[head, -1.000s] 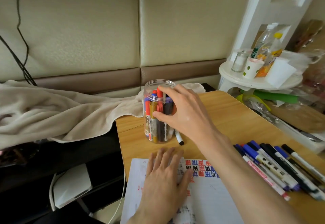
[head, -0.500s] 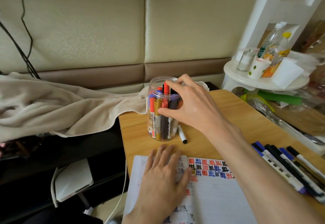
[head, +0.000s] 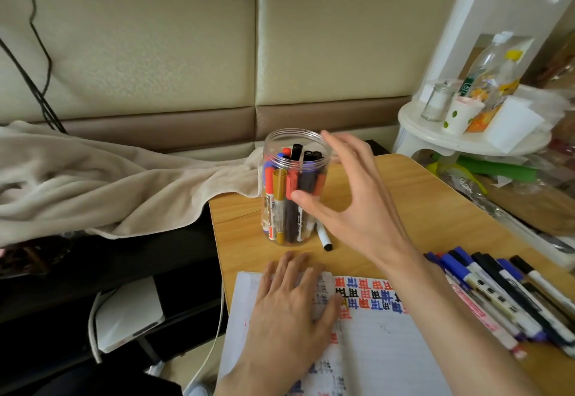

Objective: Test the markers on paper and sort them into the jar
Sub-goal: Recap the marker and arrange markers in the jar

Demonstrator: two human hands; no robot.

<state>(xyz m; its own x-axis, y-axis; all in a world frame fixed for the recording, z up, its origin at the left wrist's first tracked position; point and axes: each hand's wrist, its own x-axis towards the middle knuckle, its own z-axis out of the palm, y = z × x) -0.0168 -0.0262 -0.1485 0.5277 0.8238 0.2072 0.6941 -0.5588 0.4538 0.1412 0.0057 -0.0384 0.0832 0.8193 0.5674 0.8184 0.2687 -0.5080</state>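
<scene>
Hands first: the right hand [head: 351,199] hangs spread and loose beside the jar [head: 270,153], holding nothing. Its thumb crosses the jar's wall on my feed, and I cannot tell whether it touches. I read that as a hand finished at the jar, with the next marker to fetch.

The left hand [head: 289,314] lies flat with straight fingers on the paper [head: 382,352], I'd say to pin the sheet so it won't slide under a test stroke. One sheet, with rows of small red, blue and black test marks near its top edge.

The jar stands upright and lidless at the far left corner of the table [head: 404,196], within reach of the right hand. Its markers [head: 280,199] stand packed on end. I count at least seven caps, but they overlap too much for a firm number.

One loose marker [head: 323,238], white with a black cap, lies just beside the jar's foot, perhaps set aside.

Off to the right, the untested row [head: 497,293] lies side by side on the table, handy for that hand. I count at least eight, blue and black caps mostly, and the forearm hides some ends. Plenty of the job remains, I judge.
</scene>
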